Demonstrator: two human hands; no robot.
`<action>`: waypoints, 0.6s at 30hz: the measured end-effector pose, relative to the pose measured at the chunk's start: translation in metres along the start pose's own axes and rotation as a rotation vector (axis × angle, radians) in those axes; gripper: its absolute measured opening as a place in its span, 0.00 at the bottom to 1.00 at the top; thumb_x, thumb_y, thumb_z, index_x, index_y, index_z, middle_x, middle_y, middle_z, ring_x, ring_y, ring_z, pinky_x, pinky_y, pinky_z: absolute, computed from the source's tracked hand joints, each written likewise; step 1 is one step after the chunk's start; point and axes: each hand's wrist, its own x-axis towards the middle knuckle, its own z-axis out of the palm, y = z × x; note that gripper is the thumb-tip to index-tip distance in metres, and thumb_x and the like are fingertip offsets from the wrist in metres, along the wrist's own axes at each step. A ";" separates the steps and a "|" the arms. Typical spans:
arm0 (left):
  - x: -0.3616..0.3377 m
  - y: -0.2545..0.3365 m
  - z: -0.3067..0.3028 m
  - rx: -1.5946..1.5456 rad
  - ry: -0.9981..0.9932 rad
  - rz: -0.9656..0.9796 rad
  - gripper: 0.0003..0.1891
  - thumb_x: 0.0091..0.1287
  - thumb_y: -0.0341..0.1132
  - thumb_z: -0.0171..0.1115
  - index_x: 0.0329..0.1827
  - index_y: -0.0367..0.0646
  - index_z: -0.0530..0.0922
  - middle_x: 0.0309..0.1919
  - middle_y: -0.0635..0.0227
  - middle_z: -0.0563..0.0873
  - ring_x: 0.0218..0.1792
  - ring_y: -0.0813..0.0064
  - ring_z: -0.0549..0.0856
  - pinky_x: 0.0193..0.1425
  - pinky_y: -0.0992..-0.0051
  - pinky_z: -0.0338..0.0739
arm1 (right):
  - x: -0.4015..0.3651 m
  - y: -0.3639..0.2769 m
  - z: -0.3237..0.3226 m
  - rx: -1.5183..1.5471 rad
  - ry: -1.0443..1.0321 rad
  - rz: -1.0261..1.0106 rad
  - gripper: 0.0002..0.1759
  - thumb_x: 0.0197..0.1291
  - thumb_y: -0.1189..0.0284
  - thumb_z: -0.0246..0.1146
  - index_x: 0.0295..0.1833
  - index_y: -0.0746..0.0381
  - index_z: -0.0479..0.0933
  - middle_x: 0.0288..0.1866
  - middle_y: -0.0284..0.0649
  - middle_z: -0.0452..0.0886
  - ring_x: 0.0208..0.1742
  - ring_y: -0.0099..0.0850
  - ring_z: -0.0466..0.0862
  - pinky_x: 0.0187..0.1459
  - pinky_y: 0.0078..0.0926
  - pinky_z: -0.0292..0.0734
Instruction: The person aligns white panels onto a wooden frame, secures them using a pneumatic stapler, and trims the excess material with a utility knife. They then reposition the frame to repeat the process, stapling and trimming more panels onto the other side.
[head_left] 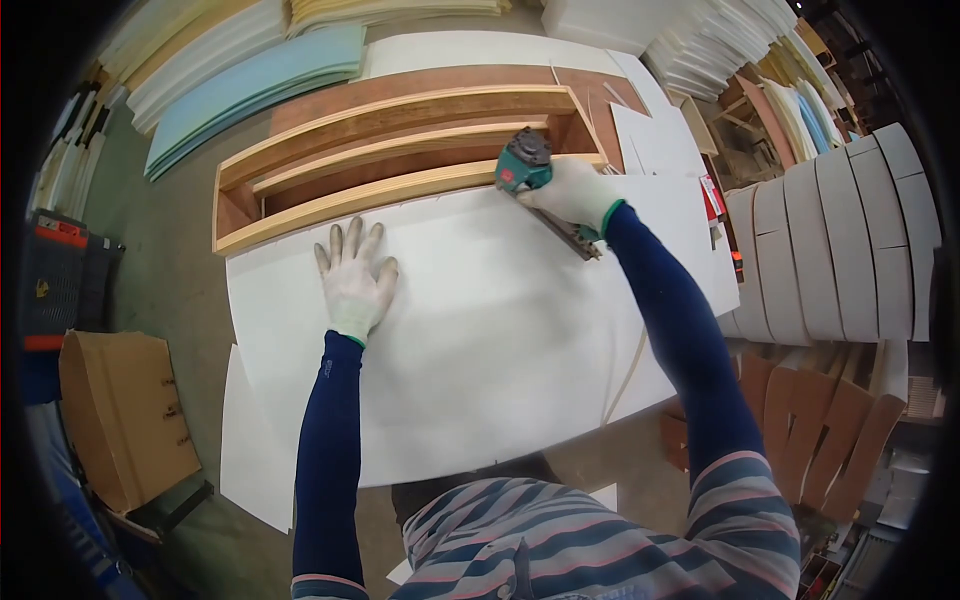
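head view: left hand [355, 278] pins a white sheet [480, 350] while the right hand [572, 193] holds a green staple gun [523, 165] at its top edge.
left fingers lie open, spread flat near centre frame, seemingly keeping the smooth, thin sheet taut; right fingers are closed around the gun where the sheet meets the curved plywood frame [400, 125], upper centre. soft foam slabs [250, 80] stack upper left.
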 end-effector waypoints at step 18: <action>0.015 0.078 0.000 -0.021 0.088 -0.004 0.35 0.65 0.43 0.70 0.74 0.38 0.71 0.74 0.45 0.71 0.80 0.46 0.62 0.86 0.49 0.48 | -0.054 0.050 -0.041 0.251 0.101 0.124 0.19 0.59 0.62 0.74 0.50 0.64 0.86 0.39 0.43 0.89 0.39 0.31 0.86 0.49 0.31 0.81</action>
